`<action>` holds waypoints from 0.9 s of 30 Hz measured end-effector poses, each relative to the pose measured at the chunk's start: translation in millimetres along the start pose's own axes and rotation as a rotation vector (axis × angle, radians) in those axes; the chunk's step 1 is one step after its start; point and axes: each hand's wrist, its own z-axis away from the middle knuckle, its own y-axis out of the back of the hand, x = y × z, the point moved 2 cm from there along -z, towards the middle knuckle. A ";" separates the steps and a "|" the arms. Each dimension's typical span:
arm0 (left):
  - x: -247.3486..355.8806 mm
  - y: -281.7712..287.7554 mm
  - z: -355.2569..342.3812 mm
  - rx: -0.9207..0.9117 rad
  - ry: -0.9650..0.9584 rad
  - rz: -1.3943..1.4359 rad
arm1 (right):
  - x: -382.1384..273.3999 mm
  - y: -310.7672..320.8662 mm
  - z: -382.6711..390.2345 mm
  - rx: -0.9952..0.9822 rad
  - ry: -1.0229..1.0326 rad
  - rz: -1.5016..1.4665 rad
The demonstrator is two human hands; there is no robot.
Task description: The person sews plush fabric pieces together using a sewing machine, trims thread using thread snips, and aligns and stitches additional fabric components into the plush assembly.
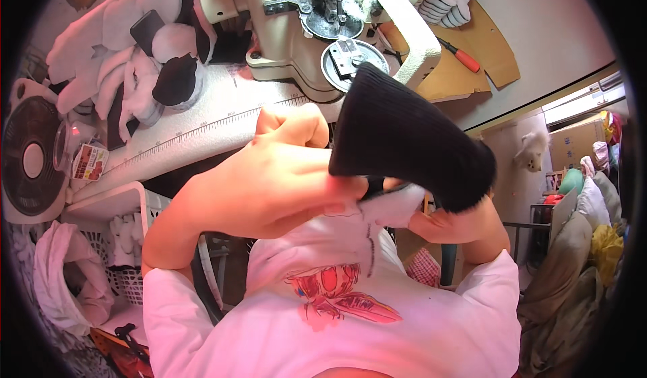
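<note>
A black ribbed knit tube (411, 135) with a fuzzy lower edge hangs between my hands, in front of the sewing machine. My left hand (283, 176) has its fingers closed on the tube's lower left edge, with the knuckles toward the machine. My right hand (448, 224) is partly hidden beneath the tube; its fingers close on a white fluffy part (397, 206) that seems joined to the black knit. The cream sewing machine (290, 54), with a round metal disc (337, 65), stands just beyond the tube.
White and black plush pieces (141, 48) are heaped at the back left. A fan (30, 152) and a white plastic basket (128, 243) stand at the left. Right of the machine, a red-handled screwdriver (461, 56) lies on cardboard (495, 75). Piled cloth (563, 270) fills the right side.
</note>
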 end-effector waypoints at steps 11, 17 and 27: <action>34.6 10.1 -9.6 0.009 -0.134 -0.156 | 17.0 2.1 18.2 0.077 0.079 -0.091; 38.3 9.6 -8.4 0.098 0.017 -0.450 | 9.0 10.5 9.2 -0.029 0.140 0.218; 22.3 10.2 -6.3 -0.118 -0.012 -0.481 | -11.2 21.2 -12.9 -0.233 0.077 0.286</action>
